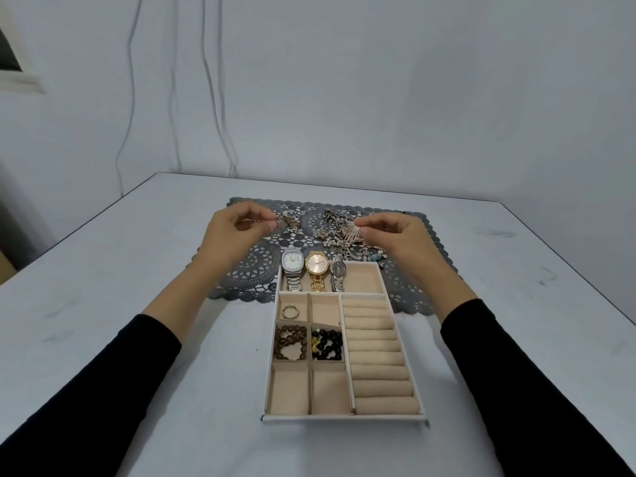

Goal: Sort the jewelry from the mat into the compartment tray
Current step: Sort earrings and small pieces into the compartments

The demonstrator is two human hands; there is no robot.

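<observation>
A dark lace mat (254,266) lies at the table's middle with a tangled heap of jewelry (332,225) on it. My left hand (234,232) pinches a small gold chain piece (287,222) above the mat's left part. My right hand (401,235) pinches a rose-gold wing-shaped piece (351,232) at the heap's edge. The beige compartment tray (344,417) sits in front of the mat. Its top compartment holds three watches (316,270). Smaller compartments hold a ring (290,311), a brown bead bracelet (290,342) and a black bead bracelet (328,344).
The tray's right side is a column of ring rolls (377,352) with nothing in them. Two front compartments (309,390) hold nothing. The white table (137,304) stretches wide on both sides. Cables (210,84) hang down the wall behind.
</observation>
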